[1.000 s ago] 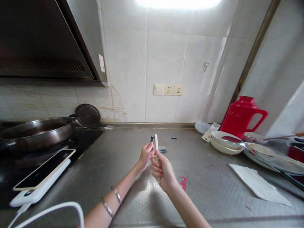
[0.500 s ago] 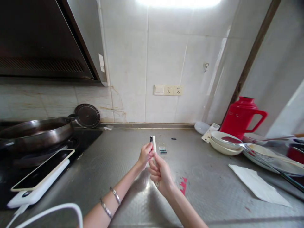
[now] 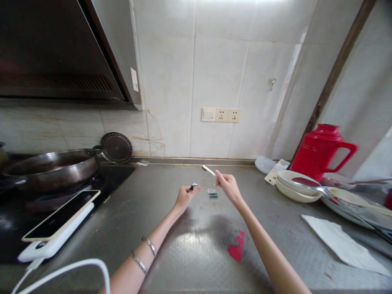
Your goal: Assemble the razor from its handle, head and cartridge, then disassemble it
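My left hand point(image 3: 184, 198) is closed above the metal counter point(image 3: 183, 265), pinching a small black piece with a silvery end point(image 3: 193, 186). To its right, my right hand point(image 3: 228, 188) grips one end of a slim white pen-like stick point(image 3: 209, 170). The stick's free end points up and left, toward the wall, and looks dark at the tip. Between the hands and just below them lies a small clear plastic case point(image 3: 212, 194) with dark strips in it. Nearer to me on the counter is a torn-looking red patch point(image 3: 236, 246).
A steel pan point(image 3: 55, 167) stands on the black stove at left, with a phone point(image 3: 63, 214) on a white block and a white cable point(image 3: 70, 263) in front. At right are stacked bowls point(image 3: 298, 196), a red thermos jug point(image 3: 321, 149) and a white paper sheet point(image 3: 343, 245).
My hands have come apart. The right has moved up and right with the white stick, now tilted left; the left keeps the black piece. The camera view has shifted slightly.
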Tool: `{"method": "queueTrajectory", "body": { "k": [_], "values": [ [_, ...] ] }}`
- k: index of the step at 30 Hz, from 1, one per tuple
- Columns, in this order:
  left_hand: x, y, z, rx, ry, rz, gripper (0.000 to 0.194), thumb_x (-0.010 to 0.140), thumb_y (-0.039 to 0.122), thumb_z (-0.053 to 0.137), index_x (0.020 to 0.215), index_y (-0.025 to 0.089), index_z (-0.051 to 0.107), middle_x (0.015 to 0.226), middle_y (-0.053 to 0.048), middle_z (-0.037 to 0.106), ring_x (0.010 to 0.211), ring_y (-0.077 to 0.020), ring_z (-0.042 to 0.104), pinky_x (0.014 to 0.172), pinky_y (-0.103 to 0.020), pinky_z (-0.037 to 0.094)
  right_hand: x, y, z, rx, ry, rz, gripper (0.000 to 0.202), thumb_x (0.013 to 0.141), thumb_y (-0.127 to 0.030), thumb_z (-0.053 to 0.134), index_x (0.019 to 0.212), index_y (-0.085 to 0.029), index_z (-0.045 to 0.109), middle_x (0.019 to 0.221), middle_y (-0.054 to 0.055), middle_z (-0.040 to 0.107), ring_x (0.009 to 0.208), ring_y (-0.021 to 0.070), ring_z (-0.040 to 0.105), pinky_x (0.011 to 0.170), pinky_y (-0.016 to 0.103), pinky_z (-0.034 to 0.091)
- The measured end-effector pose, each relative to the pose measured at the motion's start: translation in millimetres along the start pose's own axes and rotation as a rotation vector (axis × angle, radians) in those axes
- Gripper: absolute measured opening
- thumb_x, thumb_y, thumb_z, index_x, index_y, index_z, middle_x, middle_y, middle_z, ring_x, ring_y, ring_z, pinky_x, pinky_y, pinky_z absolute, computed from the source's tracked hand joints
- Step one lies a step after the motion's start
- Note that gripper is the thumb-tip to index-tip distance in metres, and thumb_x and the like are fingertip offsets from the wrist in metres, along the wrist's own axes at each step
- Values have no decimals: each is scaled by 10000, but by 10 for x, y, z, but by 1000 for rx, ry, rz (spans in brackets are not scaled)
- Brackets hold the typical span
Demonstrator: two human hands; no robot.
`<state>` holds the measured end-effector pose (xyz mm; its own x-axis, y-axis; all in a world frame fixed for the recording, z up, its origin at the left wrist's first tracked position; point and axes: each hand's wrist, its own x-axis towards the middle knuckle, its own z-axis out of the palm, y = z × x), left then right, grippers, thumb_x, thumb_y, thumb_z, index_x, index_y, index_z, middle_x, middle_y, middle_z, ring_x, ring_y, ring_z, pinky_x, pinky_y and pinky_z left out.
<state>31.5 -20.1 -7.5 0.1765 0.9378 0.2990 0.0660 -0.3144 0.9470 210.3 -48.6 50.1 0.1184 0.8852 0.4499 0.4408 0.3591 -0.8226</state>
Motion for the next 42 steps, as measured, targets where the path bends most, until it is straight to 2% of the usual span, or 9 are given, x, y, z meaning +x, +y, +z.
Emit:
{"method": "queueTrajectory", "body": {
  "k": [5,9,13,18,24,30,33,37,42],
  "values": [
    [6,-93,16,86,89,44,559,650,579,551,436,190,211,460,62,172,466,-52,162,467,-241,98,-73,212,20,-378,34,-99,572,830,-501,345,381,-156,427,365,-14,343,398,80,324,455,228,209],
    [-7,-116,43,138,145,35,538,651,581,533,435,189,235,467,58,177,481,-59,169,475,-242,92,-148,154,108,-508,101,-234,572,854,-445,307,376,-153,420,377,8,397,396,75,309,459,236,188],
    [-37,-89,64,139,114,28,535,631,572,550,424,191,237,453,59,180,479,-61,171,473,-239,95,-143,199,146,-599,66,-282,549,852,-428,321,391,-151,434,393,20,429,398,75,302,462,246,170],
    [-61,-56,69,140,129,47,513,664,538,529,432,192,230,458,59,176,477,-63,170,477,-242,100,-140,358,38,-608,88,-219,525,838,-416,332,384,-158,387,383,10,399,400,80,294,465,244,161],
    [-79,-61,100,154,104,36,471,665,462,549,432,189,244,446,54,188,469,-66,188,476,-247,93,-186,260,124,-506,106,-200,540,850,-458,304,402,-164,365,392,4,391,406,84,337,464,235,181],
    [-79,33,89,98,163,65,488,679,458,546,429,187,226,456,46,191,476,-71,183,472,-246,102,-167,387,21,-551,134,-181,544,836,-478,316,394,-167,370,395,17,401,414,93,336,472,247,181],
    [-77,21,97,106,159,51,487,668,464,554,427,188,234,456,47,198,478,-70,187,473,-246,94,-188,319,57,-484,179,-167,557,851,-477,300,396,-165,376,395,11,396,419,90,349,474,242,191],
    [-89,-12,118,165,116,43,488,672,483,537,420,190,238,453,50,187,473,-67,183,474,-242,94,-223,201,148,-454,138,-207,554,855,-476,308,406,-161,384,396,3,393,410,81,336,470,238,188],
    [-73,38,111,97,181,44,498,682,485,536,449,198,202,450,59,188,452,-58,190,454,-233,116,-168,378,15,-589,98,-148,560,833,-505,327,395,-169,425,403,22,441,431,104,383,476,244,187]
  ]
}}
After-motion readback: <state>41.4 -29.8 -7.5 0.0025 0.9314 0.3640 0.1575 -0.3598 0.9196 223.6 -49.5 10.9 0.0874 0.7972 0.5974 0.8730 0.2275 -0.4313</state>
